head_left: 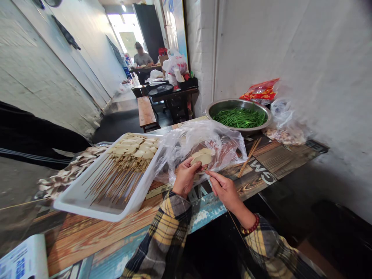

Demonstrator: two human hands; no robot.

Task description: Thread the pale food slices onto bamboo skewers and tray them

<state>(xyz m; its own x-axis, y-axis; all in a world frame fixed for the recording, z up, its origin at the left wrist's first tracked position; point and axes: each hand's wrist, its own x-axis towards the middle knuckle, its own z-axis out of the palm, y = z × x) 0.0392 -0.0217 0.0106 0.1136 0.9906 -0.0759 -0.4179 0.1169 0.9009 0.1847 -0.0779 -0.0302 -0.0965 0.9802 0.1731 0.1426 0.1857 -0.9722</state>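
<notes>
At near centre, the right hand [226, 190] pinches a partly hidden skewer [233, 221]; the left hand [185, 177] grips pale slices [204, 158] over a crumpled bag [200, 132]. Left, a tray [90, 212] holds loaded skewers [122, 164]; far right, a bowl [268, 116] holds greens [240, 117].

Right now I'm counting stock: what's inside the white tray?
The white tray holds overlapping pale slices at its far end, on sticks pointing toward the viewer. Anything beneath the slices is covered.

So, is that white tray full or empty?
Partly full: thin sticks with pale slices on their far ends lie in the white tray, but its bare bottom shows at the near end.
</notes>
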